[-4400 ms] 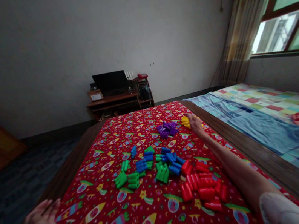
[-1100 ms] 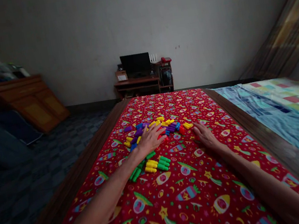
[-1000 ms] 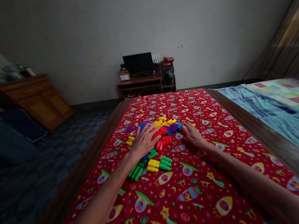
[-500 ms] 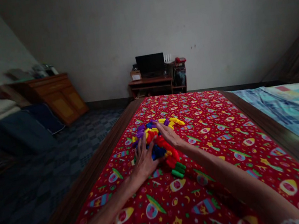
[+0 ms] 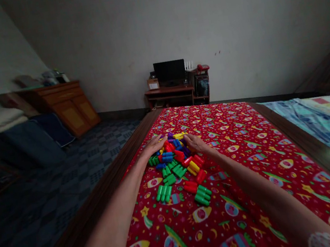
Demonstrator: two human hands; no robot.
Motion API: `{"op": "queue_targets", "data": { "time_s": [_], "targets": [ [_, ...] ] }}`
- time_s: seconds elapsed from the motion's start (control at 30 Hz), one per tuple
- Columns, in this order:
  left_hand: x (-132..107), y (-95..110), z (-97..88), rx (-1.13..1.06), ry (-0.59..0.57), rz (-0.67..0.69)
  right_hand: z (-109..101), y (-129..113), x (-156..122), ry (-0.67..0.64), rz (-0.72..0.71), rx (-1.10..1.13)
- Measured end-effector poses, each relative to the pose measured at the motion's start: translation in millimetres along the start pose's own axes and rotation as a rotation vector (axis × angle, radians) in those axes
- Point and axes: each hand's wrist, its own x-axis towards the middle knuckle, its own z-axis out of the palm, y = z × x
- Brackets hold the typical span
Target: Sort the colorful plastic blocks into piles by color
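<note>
A loose pile of bullet-shaped plastic building blocks in green, red, blue, yellow and purple lies on the red patterned cloth (image 5: 227, 214). My left hand (image 5: 152, 145) rests at the pile's left far side, palm down with fingers stretched out. My right hand (image 5: 196, 142) curves around the far right side, its fingers partly hidden; it seems to touch the purple and yellow blocks (image 5: 180, 136). Between my hands and nearer to me are red blocks (image 5: 179, 155) and blue blocks (image 5: 167, 157). Green blocks (image 5: 164, 193) lie at the near edge, with another green block (image 5: 202, 195) to the right.
The table's dark wooden edge (image 5: 107, 192) runs along the left. A bed with a blue patterned sheet (image 5: 313, 124) stands to the right. Against the far wall is a desk (image 5: 169, 91) with a monitor (image 5: 170, 72); a wooden cabinet (image 5: 67, 108) is at the left.
My hands have moved apart and forward to the pile's far sides. The blocks, bunched between my hands before, now lie spread toward me, with more green ones showing. The view has shifted slightly.
</note>
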Motion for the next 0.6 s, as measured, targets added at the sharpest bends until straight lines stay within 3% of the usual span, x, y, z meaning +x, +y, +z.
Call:
{"op": "queue_targets", "data": {
  "time_s": [0.1,0.2,0.3,0.4,0.5,0.6],
  "targets": [
    [3,16,-0.1,-0.056,-0.115,0.01,14,-24,-7,-0.101,-0.057,0.148],
    [-14,41,-11.5,-0.155,-0.221,0.113,1,-41,-26,-0.181,-0.182,0.271],
    [-57,51,-29.2,-0.155,-0.23,0.261,-29,-41,-65,-0.278,-0.26,0.224],
    [-117,39,-39.1,0.075,-0.179,0.361,-49,-31,-112,-0.363,-0.307,0.043],
    [-162,23,-33.5,0.207,-0.182,0.294,-39,-25,-137,-0.423,-0.367,-0.109],
    [-169,25,-16.6,0.16,-0.163,0.299,-9,-31,-122,-0.378,-0.399,-0.201]
  ]
}}
